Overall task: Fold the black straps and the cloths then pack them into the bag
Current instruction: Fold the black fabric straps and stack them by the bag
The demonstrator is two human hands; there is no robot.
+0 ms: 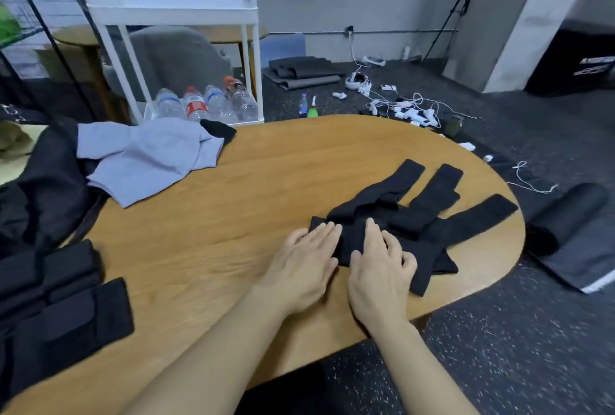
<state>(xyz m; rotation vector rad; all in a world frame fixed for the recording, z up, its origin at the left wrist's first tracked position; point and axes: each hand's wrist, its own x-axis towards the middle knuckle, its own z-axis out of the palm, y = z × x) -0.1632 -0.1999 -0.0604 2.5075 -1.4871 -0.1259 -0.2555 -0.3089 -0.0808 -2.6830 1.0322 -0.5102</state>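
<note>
Both hands, left hand (pixel 304 258) and right hand (pixel 382 264), lie flat with fingers spread on the black straps (pixel 416 215), which fan out past the fingertips, likely to press a fold down.

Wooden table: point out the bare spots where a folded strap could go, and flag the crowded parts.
Free: the wide middle of the wooden table, between the light blue cloth and the left hand; also the far strip beyond the black straps. Crowded: the right end, where both the left and the right hand press the straps, and the left edge with the folded black stack.
</note>
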